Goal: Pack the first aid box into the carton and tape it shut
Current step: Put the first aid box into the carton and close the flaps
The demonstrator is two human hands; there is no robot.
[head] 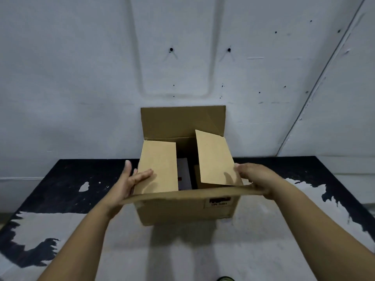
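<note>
A brown carton [182,211] stands on the table, its top partly folded. The left side flap [158,167] lies almost flat over the opening, with the fingers of my left hand [129,179] spread on its outer edge. The right side flap [215,159] tilts inward, and my right hand [255,177] touches its lower corner while gripping the near flap [182,194] at its right end. The far flap [182,121] stands upright. Through the gap between the side flaps a white box [183,173] with a red mark shows inside the carton.
The table [60,220] is black with large worn pale patches and stands against a grey wall [81,78] dotted with small holes. Its right edge runs down at the far right. A green object [225,278] peeks in at the bottom edge.
</note>
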